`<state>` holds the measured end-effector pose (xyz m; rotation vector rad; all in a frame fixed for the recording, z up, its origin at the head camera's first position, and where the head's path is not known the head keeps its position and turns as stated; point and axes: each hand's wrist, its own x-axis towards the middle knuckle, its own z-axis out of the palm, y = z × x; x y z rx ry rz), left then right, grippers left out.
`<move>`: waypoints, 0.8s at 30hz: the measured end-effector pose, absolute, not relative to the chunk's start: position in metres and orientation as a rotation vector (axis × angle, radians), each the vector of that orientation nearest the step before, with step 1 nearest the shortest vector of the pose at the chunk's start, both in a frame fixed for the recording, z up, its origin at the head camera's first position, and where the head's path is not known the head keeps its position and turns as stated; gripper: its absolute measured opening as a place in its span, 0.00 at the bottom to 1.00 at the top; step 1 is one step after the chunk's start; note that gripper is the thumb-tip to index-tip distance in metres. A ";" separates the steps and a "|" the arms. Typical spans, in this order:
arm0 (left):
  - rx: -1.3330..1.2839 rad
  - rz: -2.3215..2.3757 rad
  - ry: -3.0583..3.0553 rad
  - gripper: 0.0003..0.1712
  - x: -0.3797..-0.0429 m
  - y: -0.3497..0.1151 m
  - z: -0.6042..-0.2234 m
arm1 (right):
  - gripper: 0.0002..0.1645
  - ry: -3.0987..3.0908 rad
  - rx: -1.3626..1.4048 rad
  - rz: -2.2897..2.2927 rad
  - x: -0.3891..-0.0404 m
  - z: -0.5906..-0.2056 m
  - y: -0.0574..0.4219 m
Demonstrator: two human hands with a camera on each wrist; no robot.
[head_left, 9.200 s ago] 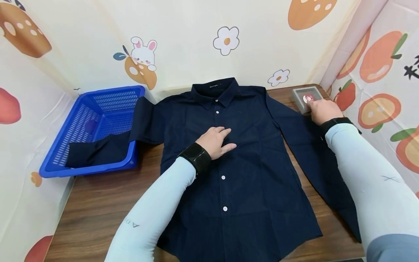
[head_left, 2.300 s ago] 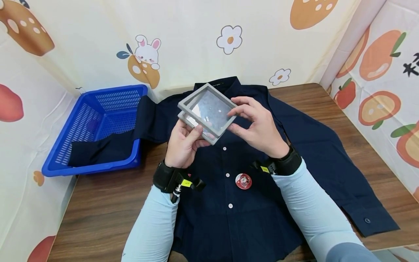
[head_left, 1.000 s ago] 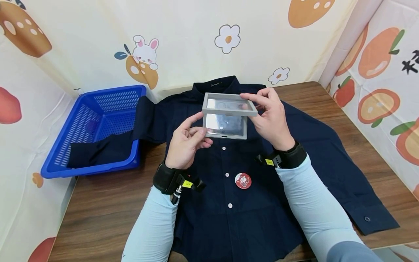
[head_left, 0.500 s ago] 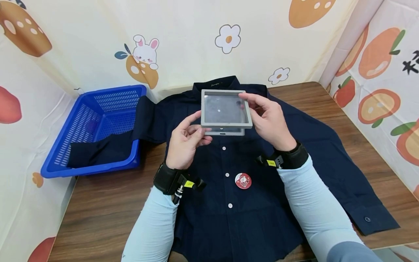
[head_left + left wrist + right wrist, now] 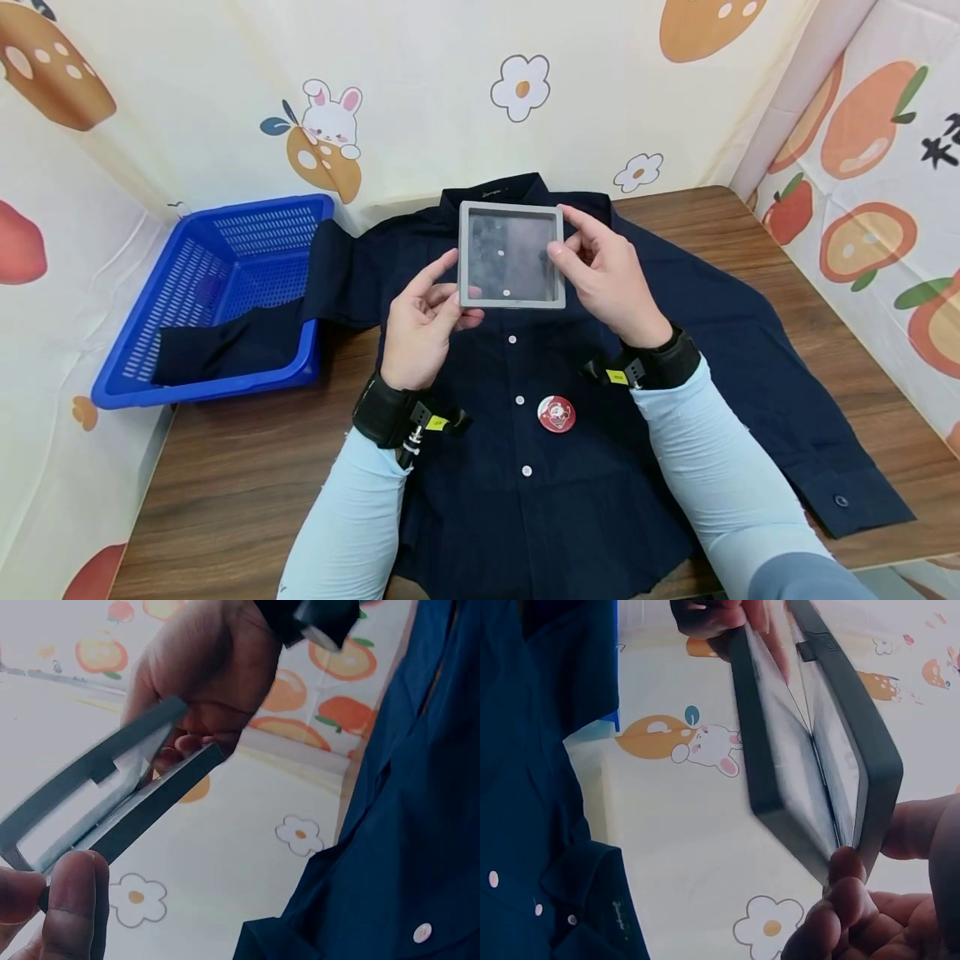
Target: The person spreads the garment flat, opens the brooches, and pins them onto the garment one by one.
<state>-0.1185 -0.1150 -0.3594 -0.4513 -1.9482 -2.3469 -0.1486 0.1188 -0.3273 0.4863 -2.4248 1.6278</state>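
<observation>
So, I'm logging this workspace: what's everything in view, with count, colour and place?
table: 1, brown, underneath
basket: 1, blue, left
shirt: 1, navy, on table, one sleeve in basket
badge: 1, red and white, on shirt
case: 1, grey, held up, ajar
backdrop: count unclear, cream, behind, beside
left hand: 1, bare, gripping case's left edge
right hand: 1, bare, gripping case's right edge
wrist straps: 2, black, behind hands
arm sleeves: 2, light blue, below straps
</observation>
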 end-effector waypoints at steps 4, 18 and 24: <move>-0.456 -2.358 -1.942 0.30 -0.118 -0.114 -0.359 | 0.30 -2.436 0.486 1.587 -0.139 -0.313 0.113; -0.446 -2.438 -1.899 0.33 -0.115 -0.112 -0.354 | 0.34 -2.404 0.476 1.649 -0.151 -0.332 0.120; -0.437 -2.299 -1.966 0.29 -0.115 -0.111 -0.356 | 0.35 -2.452 0.502 1.593 -0.136 -0.312 0.113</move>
